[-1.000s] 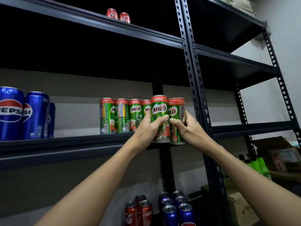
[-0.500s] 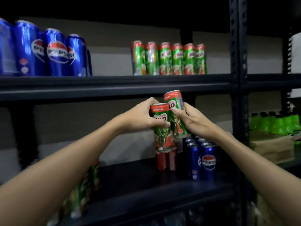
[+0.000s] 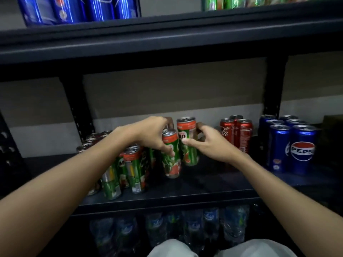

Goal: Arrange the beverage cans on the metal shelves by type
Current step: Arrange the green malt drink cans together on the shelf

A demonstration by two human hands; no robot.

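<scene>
Kneeling or crouching, the person shows pale trouser knees (image 3: 219,249) at the bottom edge, with a dim row of plastic water bottles (image 3: 193,227) on the level just beyond them. Above that runs the dark metal shelf (image 3: 213,184), its front lip catching a thin line of light. Over this board the left hand (image 3: 150,135) curls its fingers and thumb round one green Milo can (image 3: 171,160), tilted and near the shelf surface, and the right hand (image 3: 207,143) clamps thumb and fingers on a second Milo can (image 3: 187,141) just beside it. A cluster of more Milo cans (image 3: 128,173) stands to the left. Farther right stand red Coca-Cola cans (image 3: 239,134), then blue Pepsi cans (image 3: 295,145). Behind is a grey-and-beige wall (image 3: 167,93); overhead, the upper shelf (image 3: 167,39) carries more Pepsi cans (image 3: 78,10).
</scene>
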